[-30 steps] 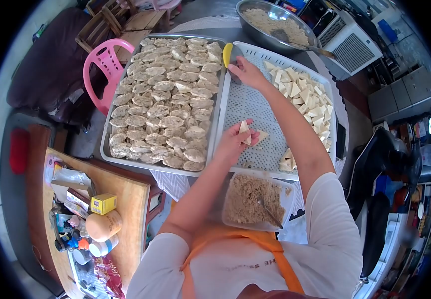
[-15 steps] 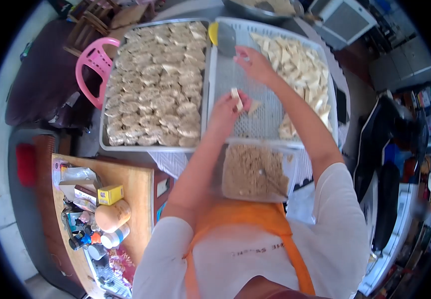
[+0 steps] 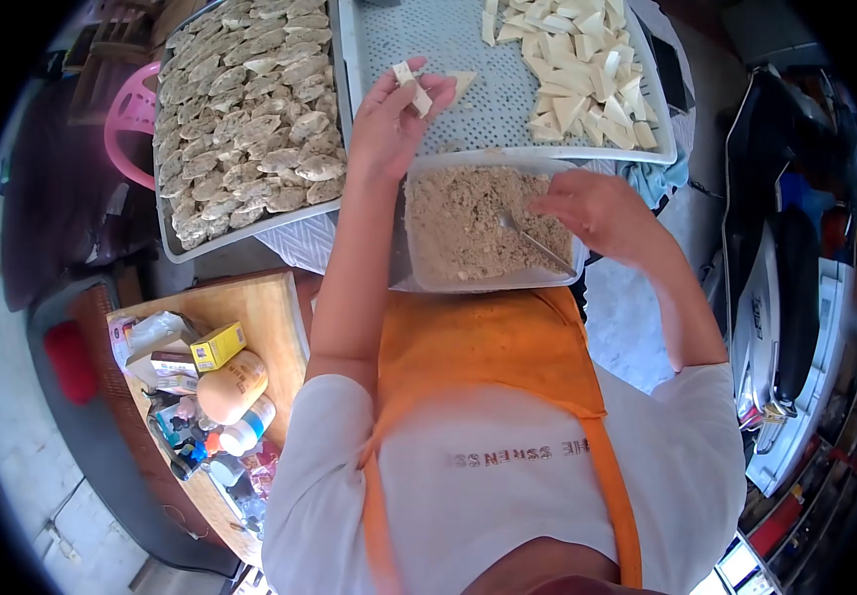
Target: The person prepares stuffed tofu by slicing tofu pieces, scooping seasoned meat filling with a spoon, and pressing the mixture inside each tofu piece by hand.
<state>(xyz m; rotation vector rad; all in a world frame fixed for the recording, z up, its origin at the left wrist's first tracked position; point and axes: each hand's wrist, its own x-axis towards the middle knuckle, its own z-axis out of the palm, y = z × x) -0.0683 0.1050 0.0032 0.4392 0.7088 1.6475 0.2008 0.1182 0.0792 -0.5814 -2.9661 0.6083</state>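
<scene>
Your left arm (image 3: 352, 268) extends to a curled left hand (image 3: 386, 124) at upper centre, while your right arm (image 3: 684, 315) is bent, right hand (image 3: 599, 211) angled leftward, right of centre.

In the upper frame, a table with a pale patterned cloth (image 3: 299, 241) carries a metal tray (image 3: 250, 234) and, just beside it, a perforated tray (image 3: 488, 109). At lower left, a wooden table (image 3: 278, 315) bears a yellow box (image 3: 218, 346) and a peach-coloured jar (image 3: 234, 388).

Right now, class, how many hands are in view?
2: the left hand over the perforated tray, holding a tofu-like wedge; the right hand over the right edge of the filling tub, near the spoon.
</scene>
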